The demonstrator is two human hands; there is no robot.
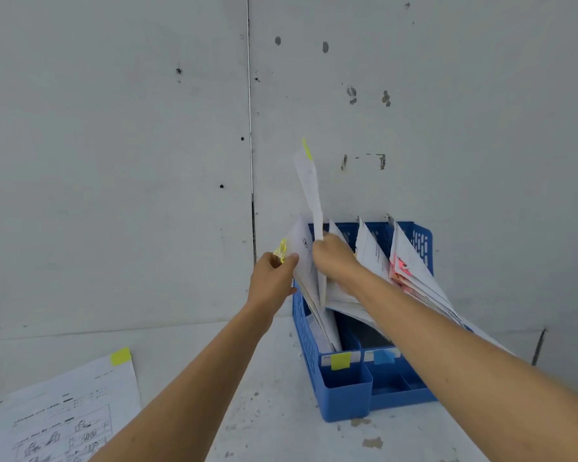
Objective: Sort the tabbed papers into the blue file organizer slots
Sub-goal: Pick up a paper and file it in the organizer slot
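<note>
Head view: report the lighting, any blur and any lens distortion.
Head view, light: flat and even, no glare, only faint shadows. Head view, blur: the raised sheet in the right hand is smeared by motion; the blue organizer is sharp. Head view, distortion: the wide lens slightly bows the wall seam and stretches both forearms near the bottom edge.

Nothing legible; print on the loose sheet [64, 411] and the filed papers [374, 258] is blurred.
</note>
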